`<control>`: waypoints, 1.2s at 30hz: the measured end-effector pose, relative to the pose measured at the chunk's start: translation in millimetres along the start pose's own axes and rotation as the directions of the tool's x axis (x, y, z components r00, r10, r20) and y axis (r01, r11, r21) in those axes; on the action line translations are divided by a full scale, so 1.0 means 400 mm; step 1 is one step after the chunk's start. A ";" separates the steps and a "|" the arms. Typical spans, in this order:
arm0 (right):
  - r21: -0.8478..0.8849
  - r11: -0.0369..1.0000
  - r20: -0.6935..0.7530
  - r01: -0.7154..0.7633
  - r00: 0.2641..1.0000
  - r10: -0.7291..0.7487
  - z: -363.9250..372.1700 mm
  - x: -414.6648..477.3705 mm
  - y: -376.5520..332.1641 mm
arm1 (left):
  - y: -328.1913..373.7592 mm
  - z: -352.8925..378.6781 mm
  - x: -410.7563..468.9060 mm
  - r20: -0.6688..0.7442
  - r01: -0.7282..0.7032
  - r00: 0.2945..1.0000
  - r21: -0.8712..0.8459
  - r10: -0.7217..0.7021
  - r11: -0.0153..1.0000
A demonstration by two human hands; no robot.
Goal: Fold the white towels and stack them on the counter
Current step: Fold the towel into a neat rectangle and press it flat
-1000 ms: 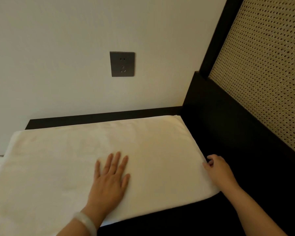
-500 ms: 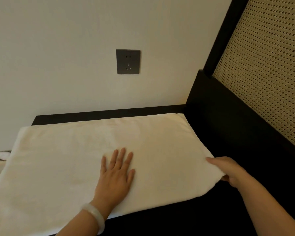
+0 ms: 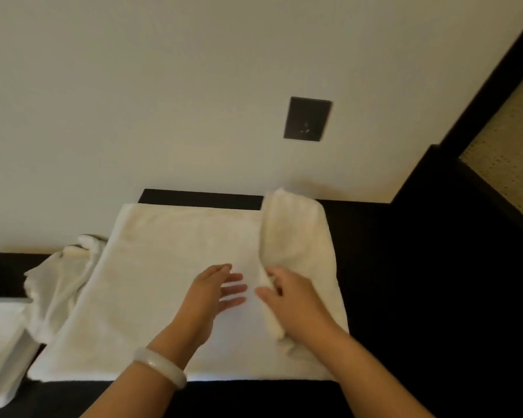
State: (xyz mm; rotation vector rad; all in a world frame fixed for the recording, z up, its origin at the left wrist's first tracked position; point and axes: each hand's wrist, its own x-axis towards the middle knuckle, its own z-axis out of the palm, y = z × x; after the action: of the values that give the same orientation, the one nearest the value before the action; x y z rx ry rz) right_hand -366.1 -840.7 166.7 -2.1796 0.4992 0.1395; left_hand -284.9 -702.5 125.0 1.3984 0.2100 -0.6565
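Note:
A white towel [image 3: 163,282] lies spread on the dark counter [image 3: 405,282]. Its right end is lifted and turned over to the left, forming a raised flap [image 3: 287,233]. My right hand [image 3: 287,300] grips the near edge of that flap. My left hand [image 3: 215,291], with a pale bangle on the wrist, rests flat on the towel just left of the flap, fingers straight and spread.
A crumpled white towel [image 3: 58,279] lies at the left of the spread one. A folded white stack [image 3: 0,351] sits at the lower left corner. A dark wall socket [image 3: 307,119] is on the wall behind. A dark frame with woven panel [image 3: 507,152] rises at the right.
My right hand has lifted the towel's right end and carried it leftward over the towel. My left hand stayed flat near the middle. The view has swung to the left.

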 end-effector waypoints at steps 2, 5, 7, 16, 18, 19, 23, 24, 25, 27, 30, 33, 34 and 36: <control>-0.049 0.998 0.131 -0.041 0.990 0.047 0.070 0.014 0.005 | -0.023 -0.017 -0.003 -0.060 0.032 0.998 0.138 -0.024 0.990; -0.096 0.992 0.069 -0.080 0.994 0.087 0.097 0.076 0.014 | -0.056 -0.038 -0.006 -0.112 -0.011 0.992 0.406 0.062 0.914; -0.180 0.982 -0.030 -0.066 0.998 0.061 0.088 0.133 0.005 | -0.061 -0.040 -0.018 -0.077 -0.070 0.990 0.486 0.122 0.871; -0.481 0.845 -0.172 -0.234 0.970 0.171 0.117 0.357 -0.070 | -0.047 -0.030 -0.019 0.060 -0.175 0.981 0.685 0.185 0.708; -0.483 0.833 -0.223 -0.270 0.958 0.181 0.119 0.368 -0.077 | -0.045 -0.020 -0.014 0.086 -0.176 0.982 0.726 0.167 0.665; -0.488 0.829 -0.240 -0.272 0.955 0.172 0.116 0.371 -0.081 | -0.045 -0.014 -0.012 0.102 -0.177 0.983 0.750 0.152 0.637; -0.469 0.874 -0.290 -0.130 0.957 -0.013 0.121 0.371 -0.083 | -0.047 -0.009 -0.017 0.137 -0.208 0.977 0.744 0.161 0.635; -0.504 0.859 -0.255 -0.086 0.966 -0.053 0.132 0.365 -0.080 | -0.051 -0.012 -0.017 0.124 -0.206 0.978 0.740 0.170 0.640; -0.554 0.830 -0.206 -0.065 0.977 -0.061 0.144 0.360 -0.077 | -0.056 -0.015 -0.020 0.112 -0.197 0.979 0.740 0.171 0.643; -0.620 0.778 -0.160 -0.099 0.987 -0.002 0.164 0.367 -0.078 | -0.065 -0.017 -0.024 0.086 -0.182 0.981 0.724 0.174 0.666; -0.602 0.779 -0.158 -0.173 0.983 0.096 0.164 0.388 -0.105 | -0.062 -0.009 -0.023 0.047 -0.147 0.985 0.716 0.164 0.682; -0.555 0.810 -0.190 -0.190 0.977 0.099 0.146 0.394 -0.112 | -0.053 -0.011 -0.014 0.065 -0.128 0.991 0.716 0.118 0.686; -0.527 0.831 -0.219 -0.178 0.973 0.069 0.142 0.395 -0.111 | -0.049 -0.018 -0.014 0.071 -0.137 0.990 0.708 0.124 0.693; -0.448 0.889 -0.277 -0.099 0.960 -0.033 0.138 0.389 -0.117 | -0.038 -0.042 -0.020 0.058 -0.158 0.985 0.687 0.164 0.709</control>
State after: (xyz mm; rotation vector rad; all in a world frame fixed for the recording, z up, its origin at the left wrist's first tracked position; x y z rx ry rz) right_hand -201.2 -819.0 124.9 -2.6761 0.7209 -0.0390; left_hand -295.6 -684.3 113.1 2.1182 -0.1843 -0.6048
